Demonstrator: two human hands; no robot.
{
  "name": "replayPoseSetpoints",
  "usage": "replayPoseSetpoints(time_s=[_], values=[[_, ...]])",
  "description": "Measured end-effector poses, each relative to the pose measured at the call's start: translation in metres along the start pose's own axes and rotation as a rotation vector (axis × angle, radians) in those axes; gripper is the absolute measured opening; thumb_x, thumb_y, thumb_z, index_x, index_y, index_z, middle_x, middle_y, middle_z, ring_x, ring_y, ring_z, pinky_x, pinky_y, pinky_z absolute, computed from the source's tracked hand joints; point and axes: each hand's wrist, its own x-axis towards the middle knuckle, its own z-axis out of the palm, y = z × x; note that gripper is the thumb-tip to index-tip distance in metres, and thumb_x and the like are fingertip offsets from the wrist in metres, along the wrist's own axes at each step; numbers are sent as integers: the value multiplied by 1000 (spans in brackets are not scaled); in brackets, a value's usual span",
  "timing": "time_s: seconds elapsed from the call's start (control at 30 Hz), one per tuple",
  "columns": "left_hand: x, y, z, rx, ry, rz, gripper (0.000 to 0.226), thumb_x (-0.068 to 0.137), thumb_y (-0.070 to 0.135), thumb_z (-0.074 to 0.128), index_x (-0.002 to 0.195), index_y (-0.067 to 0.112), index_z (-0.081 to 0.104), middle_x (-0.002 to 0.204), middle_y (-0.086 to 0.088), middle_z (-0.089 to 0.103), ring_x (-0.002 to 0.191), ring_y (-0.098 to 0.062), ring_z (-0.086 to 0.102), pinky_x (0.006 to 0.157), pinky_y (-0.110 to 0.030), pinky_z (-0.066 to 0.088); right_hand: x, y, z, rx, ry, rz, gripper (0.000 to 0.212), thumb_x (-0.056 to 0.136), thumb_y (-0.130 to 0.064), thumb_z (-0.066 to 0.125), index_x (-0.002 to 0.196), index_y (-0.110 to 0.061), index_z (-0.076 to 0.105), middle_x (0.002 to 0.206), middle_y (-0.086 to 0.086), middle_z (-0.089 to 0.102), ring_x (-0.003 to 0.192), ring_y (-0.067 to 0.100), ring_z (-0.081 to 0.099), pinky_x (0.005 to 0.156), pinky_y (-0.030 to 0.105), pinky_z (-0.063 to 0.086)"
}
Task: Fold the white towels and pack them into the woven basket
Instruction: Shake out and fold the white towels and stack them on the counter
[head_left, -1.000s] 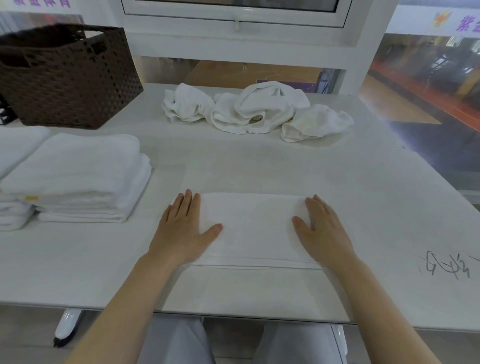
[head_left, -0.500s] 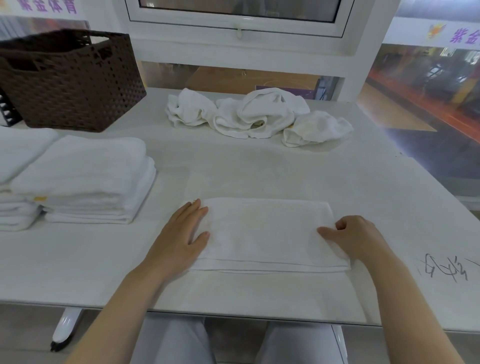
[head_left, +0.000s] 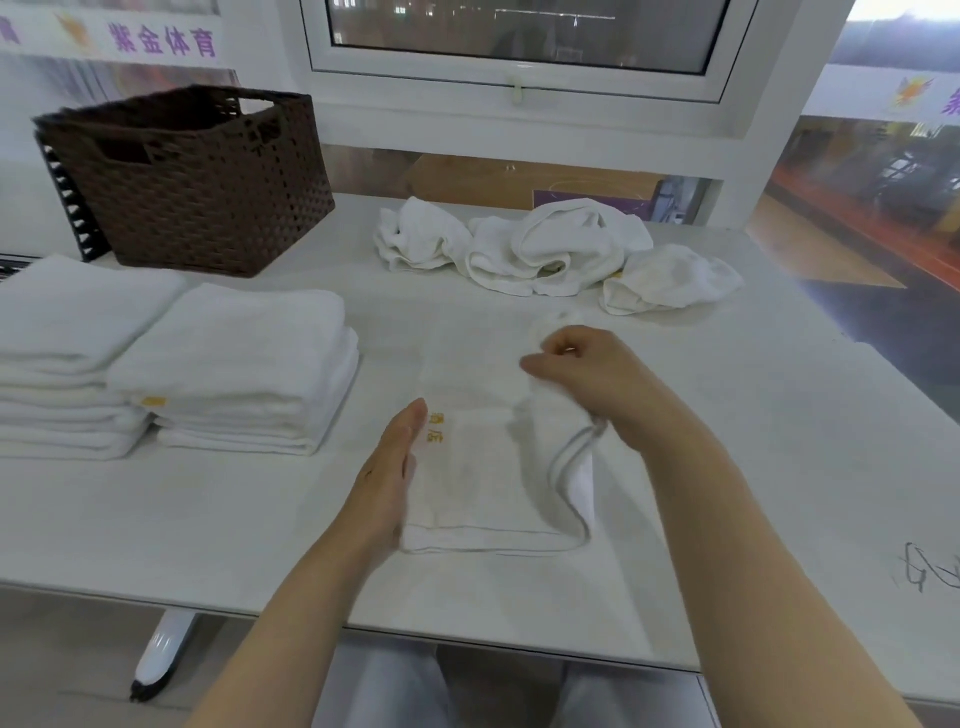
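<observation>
1. The right hand (head_left: 587, 382) has its fingers curled and its thumb closed against them, pinching the right part of the white towel (head_left: 483, 467) and holding it raised above the table; the picture is blurred here, so exactly which fingertips meet the cloth cannot be told.
2. The lifted part hangs from this grip in a loose curve, with the stitched hem looping down below the wrist to the towel's near right corner.
3. The right forearm comes in from the lower right, the wrist bent so the knuckles face left.
4. The left hand (head_left: 387, 478) is held straight, fingers together and extended, turned on its edge against the towel's left border; it presses there and grips nothing.
5. The left forearm rises from the bottom middle, angled up and to the right.
6. The towel's lower half lies flat on the white table (head_left: 234, 530), near the front edge, with small yellow characters showing just beside the left fingertips.
7. Two stacks of folded towels (head_left: 234, 364) sit to the left.
8. The dark brown woven basket (head_left: 208, 192) stands at the far left corner, behind the stacks.
9. A heap of crumpled white towels (head_left: 550, 249) lies along the far edge.
</observation>
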Motion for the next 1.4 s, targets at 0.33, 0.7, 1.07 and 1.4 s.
replayPoseSetpoints(time_s=[0.33, 0.7, 1.07, 1.4], values=[[2, 8, -15, -245, 139, 3, 41, 101, 44, 42, 136, 27, 55, 136, 2, 60, 126, -8, 55, 112, -33, 36, 2, -17, 130, -429, -408, -45, 13, 82, -19, 61, 73, -12, 55, 71, 5, 56, 68, 17, 53, 59, 28, 38], [-10, 12, -12, 55, 130, 59, 49, 101, 26, 46, 145, 46, 35, 142, 24, 44, 128, -3, 47, 102, -27, 42, 21, 41, 67, -554, 37, -261, 23, 98, -29, 49, 117, -23, 60, 110, -4, 63, 103, 17, 54, 94, 32, 40], [-23, 10, 3, 573, 142, 97, 72, 95, 12, 45, 152, 41, 13, 150, 6, 37, 133, -15, 41, 112, -39, 38, 48, 45, 64, -721, -245, -94, 39, 106, -31, 25, 78, -13, 45, 88, 4, 55, 92, 25, 53, 82, 36, 42], [-13, 25, 3, 619, 81, -116, 61, 100, 19, 37, 153, 34, 11, 139, 1, 50, 104, -15, 55, 77, -23, 45, 46, 53, 71, -864, -128, -150, 41, 106, -34, 22, 95, -10, 54, 97, 10, 64, 87, 30, 58, 77, 37, 40]])
